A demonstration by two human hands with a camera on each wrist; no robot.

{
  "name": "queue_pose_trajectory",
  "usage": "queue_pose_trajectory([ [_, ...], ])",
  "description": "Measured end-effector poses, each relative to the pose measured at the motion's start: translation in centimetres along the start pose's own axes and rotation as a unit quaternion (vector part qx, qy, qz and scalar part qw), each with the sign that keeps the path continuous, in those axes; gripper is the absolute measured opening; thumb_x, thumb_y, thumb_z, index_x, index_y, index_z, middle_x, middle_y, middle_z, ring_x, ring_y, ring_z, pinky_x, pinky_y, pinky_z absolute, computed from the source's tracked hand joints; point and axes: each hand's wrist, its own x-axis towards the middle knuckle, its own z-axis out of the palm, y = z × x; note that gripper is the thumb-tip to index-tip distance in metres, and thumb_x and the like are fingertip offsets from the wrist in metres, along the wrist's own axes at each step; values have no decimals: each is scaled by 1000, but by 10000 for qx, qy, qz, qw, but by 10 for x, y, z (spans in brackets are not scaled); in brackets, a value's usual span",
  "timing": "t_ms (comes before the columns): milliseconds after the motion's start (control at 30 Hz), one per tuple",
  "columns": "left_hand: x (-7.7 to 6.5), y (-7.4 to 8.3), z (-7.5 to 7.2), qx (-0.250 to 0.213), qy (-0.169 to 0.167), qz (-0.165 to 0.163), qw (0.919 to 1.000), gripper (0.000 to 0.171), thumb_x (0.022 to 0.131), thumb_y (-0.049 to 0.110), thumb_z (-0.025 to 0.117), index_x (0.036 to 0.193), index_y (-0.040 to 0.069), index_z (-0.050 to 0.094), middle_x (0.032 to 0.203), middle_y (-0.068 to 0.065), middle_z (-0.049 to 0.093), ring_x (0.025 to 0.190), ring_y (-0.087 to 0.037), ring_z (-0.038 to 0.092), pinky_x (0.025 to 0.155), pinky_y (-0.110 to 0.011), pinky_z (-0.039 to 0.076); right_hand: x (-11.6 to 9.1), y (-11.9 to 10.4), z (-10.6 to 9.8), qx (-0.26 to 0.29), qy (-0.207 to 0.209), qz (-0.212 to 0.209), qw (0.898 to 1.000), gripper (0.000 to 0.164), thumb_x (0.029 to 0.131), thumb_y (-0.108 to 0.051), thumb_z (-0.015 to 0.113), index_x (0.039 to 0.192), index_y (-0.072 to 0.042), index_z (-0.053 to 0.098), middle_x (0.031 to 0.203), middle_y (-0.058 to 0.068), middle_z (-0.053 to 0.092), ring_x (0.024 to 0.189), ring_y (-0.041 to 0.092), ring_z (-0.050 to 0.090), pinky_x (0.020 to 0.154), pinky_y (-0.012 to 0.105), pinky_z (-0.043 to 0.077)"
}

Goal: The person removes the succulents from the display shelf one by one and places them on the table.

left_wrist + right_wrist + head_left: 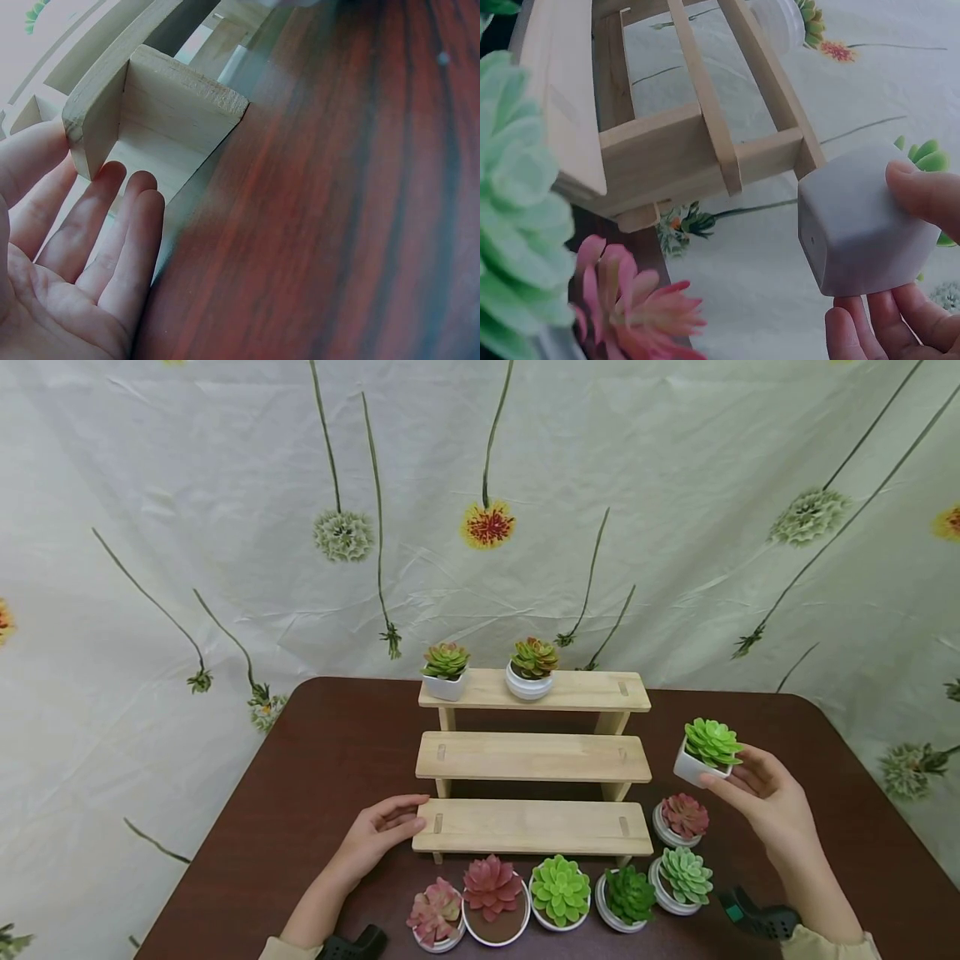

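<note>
My right hand (776, 802) pinches a small white square pot with a bright green succulent (711, 747), thumb on one side and fingers on the other. It is raised off the table, right of a three-tier wooden stand (532, 827). In the right wrist view the pot (866, 225) shows its side and base. My left hand (378, 831) touches the left end of the stand's lowest shelf. In the left wrist view the fingers (139, 240) extend loosely by the shelf end (97, 127), not wrapped round it. Two potted succulents, one square-potted (446, 672) and one round-potted (531, 670), stand on the top shelf.
Before the stand, a row holds a pink succulent (437, 914), a dark red one (493, 889), a light green one (560, 892) and a dark green one (628, 895). A pale green succulent (684, 877) and a red one (684, 817) sit to its right. Behind hangs a floral cloth (420, 468).
</note>
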Motion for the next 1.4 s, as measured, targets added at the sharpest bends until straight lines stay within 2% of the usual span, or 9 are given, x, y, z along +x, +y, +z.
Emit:
queue_pose_trajectory([
  [233, 1, 0, 0, 3, -4, 3, 10000, 38, 88, 14, 67, 122, -1, 59, 123, -19, 58, 103, -15, 60, 84, -24, 48, -11, 7, -10, 354, -8, 308, 9989, 64, 81, -26, 76, 137, -23, 45, 128, -2, 48, 103, 0, 54, 73, 10, 45],
  [333, 1, 0, 0, 6, -3, -14, 10000, 38, 88, 14, 67, 122, -1, 59, 123, -19, 57, 103, -15, 60, 84, -24, 48, -19, -2, -11, 417, 31, 442, 9981, 64, 81, -24, 76, 136, -20, 44, 127, -2, 48, 100, -4, 54, 73, 9, 45],
  [467, 1, 1, 0, 19, -7, -22, 10000, 38, 88, 14, 67, 122, -1, 60, 124, -19, 57, 103, -15, 60, 84, -24, 48, -26, -3, -15, 188, 43, 654, 9977, 66, 82, -29, 75, 139, -21, 42, 128, 0, 47, 99, -5, 53, 71, 10, 45],
  [600, 1, 1, 0, 29, -22, -48, 10000, 38, 88, 15, 67, 122, 0, 60, 124, -18, 57, 104, -14, 60, 84, -24, 48, -29, 6, -21, 4, 89, 764, 9970, 68, 82, -33, 74, 140, -23, 40, 129, 0, 46, 99, -6, 51, 70, 11, 45],
  [800, 1, 0, 0, 17, -26, -6, 10000, 38, 88, 14, 67, 123, 0, 59, 125, -18, 57, 104, -14, 60, 84, -24, 48, -39, 8, -24, 14, 103, 1011, 9948, 69, 81, -32, 75, 139, -21, 40, 121, -8, 47, 93, -11, 51, 69, 10, 44],
  [1000, 1, 0, 0, -36, -40, 32, 10000, 39, 88, 13, 67, 122, -2, 59, 124, -20, 57, 103, -14, 60, 83, -24, 49, -49, 1, -25, -241, 165, 1265, 9915, 69, 81, -36, 74, 138, -19, 39, 118, -13, 46, 94, -10, 45, 68, 10, 42],
  [1133, 1, 0, -1, -59, -50, 32, 10000, 39, 88, 13, 67, 122, -2, 59, 124, -21, 56, 103, -14, 60, 83, -25, 49, -58, -12, -21, -319, 262, 1435, 9888, 67, 82, -33, 74, 136, -15, 39, 112, -16, 44, 92, -10, 43, 68, 9, 41],
  [1233, 1, 0, -1, -68, -56, 28, 10000, 39, 88, 13, 67, 123, -2, 58, 124, -20, 56, 104, -15, 60, 84, -25, 49, -65, -24, -18, -353, 279, 1558, 9868, 67, 83, -30, 73, 135, -9, 38, 113, -10, 45, 89, -10, 43, 67, 8, 41],
  [1400, 0, 0, -1, -77, -44, 11, 10000, 39, 88, 13, 66, 123, -2, 58, 125, -20, 56, 104, -15, 60, 84, -25, 48, -70, -34, -15, -447, 225, 1755, 9832, 71, 85, -31, 71, 138, -4, 33, 129, 12, 40, 95, -4, 42, 67, 7, 39],
])
